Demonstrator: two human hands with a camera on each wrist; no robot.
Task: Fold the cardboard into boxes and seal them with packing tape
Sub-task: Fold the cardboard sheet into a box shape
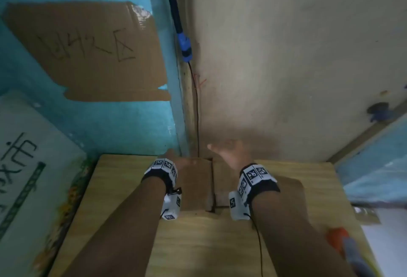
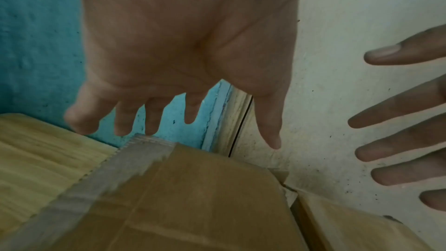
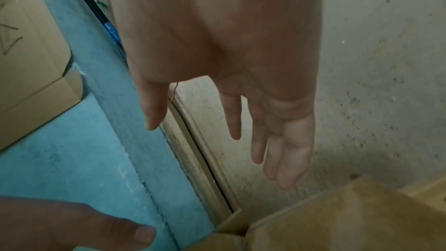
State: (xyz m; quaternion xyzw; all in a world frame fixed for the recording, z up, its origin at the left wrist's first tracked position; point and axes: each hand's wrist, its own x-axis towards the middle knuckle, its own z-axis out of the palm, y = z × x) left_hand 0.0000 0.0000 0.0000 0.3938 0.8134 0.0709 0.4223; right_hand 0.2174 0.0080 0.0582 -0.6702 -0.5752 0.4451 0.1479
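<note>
Both the left hand point(image 1: 176, 159) and the right hand point(image 1: 231, 155) hover with fingers spread, holding nothing, probably about to press flaps flat; just beneath them the cardboard box point(image 1: 198, 184), clear packing tape point(image 2: 115, 171) along its left edge, sits on the table point(image 1: 220, 243)

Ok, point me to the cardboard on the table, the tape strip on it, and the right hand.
cardboard point(image 2: 193, 207): left wrist view, on its brown flap.
tape strip point(image 2: 101, 184): left wrist view, mid-strip near the serrated edge.
right hand point(image 1: 231, 153): head view, on the palm.
</note>
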